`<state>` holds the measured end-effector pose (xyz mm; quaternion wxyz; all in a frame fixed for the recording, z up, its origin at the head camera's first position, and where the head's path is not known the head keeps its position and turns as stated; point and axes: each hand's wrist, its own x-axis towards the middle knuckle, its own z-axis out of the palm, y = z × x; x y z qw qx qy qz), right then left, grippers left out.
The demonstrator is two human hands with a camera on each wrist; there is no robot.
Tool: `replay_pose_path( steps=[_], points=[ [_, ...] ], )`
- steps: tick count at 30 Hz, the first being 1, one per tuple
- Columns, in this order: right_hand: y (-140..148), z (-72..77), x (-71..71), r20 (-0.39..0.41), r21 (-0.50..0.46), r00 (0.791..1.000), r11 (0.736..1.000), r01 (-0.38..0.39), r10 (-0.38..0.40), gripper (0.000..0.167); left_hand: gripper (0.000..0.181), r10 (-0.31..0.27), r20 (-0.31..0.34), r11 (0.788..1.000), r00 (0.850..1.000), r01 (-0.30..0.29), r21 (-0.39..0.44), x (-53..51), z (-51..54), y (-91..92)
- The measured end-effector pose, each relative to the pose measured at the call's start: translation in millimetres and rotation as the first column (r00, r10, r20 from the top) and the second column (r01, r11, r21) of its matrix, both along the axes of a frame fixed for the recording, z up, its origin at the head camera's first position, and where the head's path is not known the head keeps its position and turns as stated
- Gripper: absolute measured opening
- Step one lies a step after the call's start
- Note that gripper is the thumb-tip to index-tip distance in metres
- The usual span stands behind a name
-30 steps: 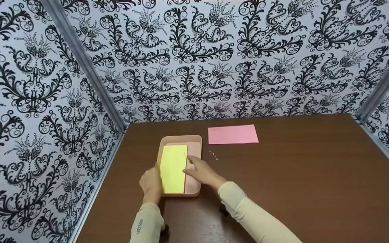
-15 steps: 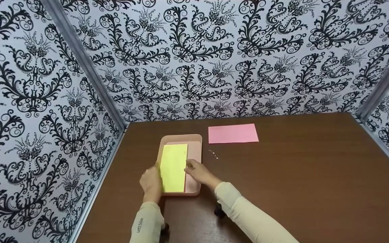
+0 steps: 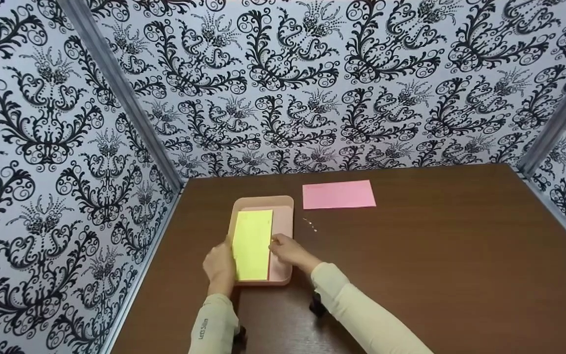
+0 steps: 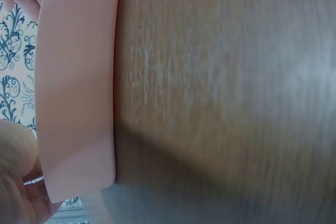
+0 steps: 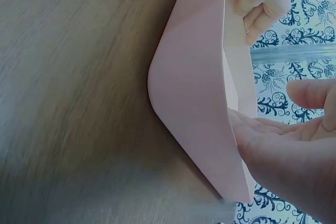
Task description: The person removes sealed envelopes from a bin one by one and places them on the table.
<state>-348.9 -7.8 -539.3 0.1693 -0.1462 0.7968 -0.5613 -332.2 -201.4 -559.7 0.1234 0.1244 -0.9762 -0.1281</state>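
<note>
A pink tray (image 3: pixel 282 221) stands on the brown table. Inside lies a bright yellow paper rectangle (image 3: pixel 252 243), possibly an envelope, with a thin dark pink edge showing beneath its right side. At the tray's left rim, my left hand (image 3: pixel 219 265) holds on with curled fingers; their tips are mostly hidden in the head view. My right hand (image 3: pixel 293 251) reaches over the right rim, fingertips at the yellow paper's right edge. From the right wrist, its fingers go into the tray while the thumb (image 5: pixel 310 94) stays apart from them.
A flat pink paper rectangle (image 3: pixel 339 194) lies behind and right of the tray. Small white marks (image 3: pixel 310 224) show on the table (image 3: pixel 435 255) between them. Patterned walls (image 3: pixel 312 88) close off the back and sides.
My right hand has shifted slightly, and its thumb and index finger have drawn closer together at the yellow paper's edge. My left hand and the tray have hardly moved.
</note>
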Motion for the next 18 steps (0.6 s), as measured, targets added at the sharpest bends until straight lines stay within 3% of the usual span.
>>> replay_pose_path(
  steps=[5, 11, 14, 17, 18],
  points=[
    [0, 1.4, -0.3, 0.061, -0.029, 0.998, 1.0, 0.001, 0.001, 0.047, 0.03, 0.003, -0.006, 1.0, 1.0, -0.003, -0.005, 0.2, -1.3, -0.4],
    [-1, 3.9, -3.4, 0.044, 0.053, 0.999, 0.998, -0.023, 0.021, 0.053, 0.03, 0.005, -0.024, 1.0, 1.0, -0.005, -0.01, -0.5, -2.2, -0.8],
    [-4, 1.0, -8.5, 0.117, 0.023, 0.993, 0.999, -0.026, 0.023, 0.049, 0.03, 0.006, -0.022, 1.0, 1.0, -0.006, -0.01, -0.6, -1.7, -1.0],
    [-5, -24.6, -27.3, 0.185, -0.07, 0.981, 0.997, -0.042, 0.055, 0.05, 0.028, 0.004, -0.018, 1.0, 1.0, -0.004, -0.002, -0.3, -1.4, -0.8],
    [-7, -43.5, -40.0, 0.2, -0.086, 0.978, 0.995, -0.039, 0.056, 0.051, 0.03, 0.001, -0.014, 1.0, 1.0, -0.001, -0.003, 0.1, -1.2, -0.7]
  ],
)
